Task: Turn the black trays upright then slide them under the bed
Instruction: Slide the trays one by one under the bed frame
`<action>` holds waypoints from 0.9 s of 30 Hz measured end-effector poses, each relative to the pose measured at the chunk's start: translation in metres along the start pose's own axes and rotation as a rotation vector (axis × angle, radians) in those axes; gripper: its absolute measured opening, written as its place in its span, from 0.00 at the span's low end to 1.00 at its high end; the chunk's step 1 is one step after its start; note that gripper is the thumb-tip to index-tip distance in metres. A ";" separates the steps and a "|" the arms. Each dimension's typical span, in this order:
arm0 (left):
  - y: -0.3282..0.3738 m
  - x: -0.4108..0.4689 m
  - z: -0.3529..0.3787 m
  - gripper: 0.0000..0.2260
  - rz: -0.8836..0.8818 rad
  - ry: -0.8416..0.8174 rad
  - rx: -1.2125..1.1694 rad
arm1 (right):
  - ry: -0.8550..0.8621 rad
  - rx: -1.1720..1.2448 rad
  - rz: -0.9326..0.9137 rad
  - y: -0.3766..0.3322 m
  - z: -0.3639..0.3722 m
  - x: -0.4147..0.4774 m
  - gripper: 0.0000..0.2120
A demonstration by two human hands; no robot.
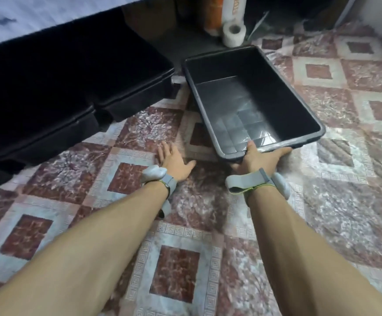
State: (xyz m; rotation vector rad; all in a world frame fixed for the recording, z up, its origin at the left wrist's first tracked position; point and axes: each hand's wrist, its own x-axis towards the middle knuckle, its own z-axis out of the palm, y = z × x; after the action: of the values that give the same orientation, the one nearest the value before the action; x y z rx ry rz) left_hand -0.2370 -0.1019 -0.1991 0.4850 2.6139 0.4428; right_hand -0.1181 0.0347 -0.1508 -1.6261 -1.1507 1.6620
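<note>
An upright black tray sits on the patterned floor, open side up and turned at an angle, out in the open just right of the bed. The right hand grips its near short rim, with the thumb hooked inside and the fingers curled along the outer lip. The left hand holds nothing; its fingers are spread and straight, low over the floor just left of that tray. Two more black trays lie side by side along the bed's edge, tucked partly beneath its dark overhang. A white paper roll stands beyond the tray.
</note>
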 end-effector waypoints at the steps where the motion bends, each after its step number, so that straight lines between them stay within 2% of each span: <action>1: -0.005 0.018 0.000 0.50 -0.064 -0.019 0.011 | -0.025 0.028 0.008 -0.003 0.008 0.010 0.48; 3: 0.001 0.042 -0.008 0.60 -0.218 -0.053 -0.021 | -0.054 0.029 0.023 -0.013 0.022 0.022 0.48; 5: 0.016 0.060 -0.017 0.62 -0.324 -0.150 -0.174 | -0.121 0.070 -0.007 -0.015 0.042 0.033 0.51; 7: 0.031 0.089 -0.017 0.53 -0.326 -0.316 -0.408 | -0.147 0.124 0.027 -0.006 0.065 0.056 0.56; 9: 0.033 0.119 -0.012 0.35 -0.318 -0.335 -0.407 | -0.166 0.137 -0.007 0.001 0.086 0.084 0.52; 13: 0.035 0.140 -0.022 0.22 -0.299 -0.381 -0.377 | -0.197 0.091 0.008 -0.041 0.105 0.070 0.46; 16: 0.036 0.137 -0.017 0.28 -0.323 -0.468 -0.403 | -0.203 0.080 0.031 -0.031 0.126 0.108 0.47; 17: 0.035 0.140 -0.017 0.33 -0.337 -0.484 -0.394 | -0.209 0.100 0.019 -0.022 0.138 0.131 0.54; 18: 0.033 0.149 -0.013 0.38 -0.355 -0.527 -0.353 | -0.227 0.093 0.009 -0.024 0.146 0.136 0.56; 19: 0.030 0.163 -0.009 0.41 -0.367 -0.591 -0.320 | -0.212 0.062 0.011 -0.033 0.150 0.127 0.54; 21: 0.025 0.178 0.000 0.39 -0.383 -0.664 -0.281 | -0.210 0.046 0.021 -0.061 0.149 0.088 0.48; 24: 0.031 0.158 -0.015 0.40 -0.387 -0.582 -0.252 | -0.205 0.081 -0.034 -0.067 0.159 0.091 0.44; 27: 0.043 0.144 -0.026 0.33 -0.339 -0.419 -0.196 | -0.292 0.055 0.031 -0.074 0.164 0.080 0.43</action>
State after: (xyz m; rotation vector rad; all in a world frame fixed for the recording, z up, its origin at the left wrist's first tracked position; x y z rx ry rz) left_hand -0.3593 -0.0116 -0.2133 0.0544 2.1624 0.4247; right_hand -0.3013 0.1061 -0.1442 -1.4062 -1.2095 1.9810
